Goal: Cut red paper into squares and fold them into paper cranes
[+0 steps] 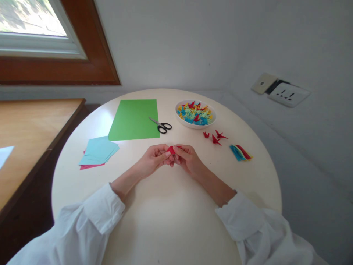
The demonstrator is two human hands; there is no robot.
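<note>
A small folded piece of red paper (171,149) is pinched between my two hands over the middle of the round table (171,221). My left hand (155,158) grips its left side with thumb and fingers. From the right, my right hand (189,156) holds the other side, thumb on top. Fingers cover much of the paper, so its exact shape is hidden. Just beyond my right hand lie three red paper cranes (216,140). Further back, a white bowl (179,119) is filled with paper cranes in red, yellow, blue and pale green.
Black-handled scissors (162,127) rest partly on a green sheet (134,119) at the back. Light blue paper squares (99,151) overlap pink paper (91,167) on the left. Coloured paper strips (241,152) lie at the right. A wall socket (288,94) and wooden desk (33,129) flank the table.
</note>
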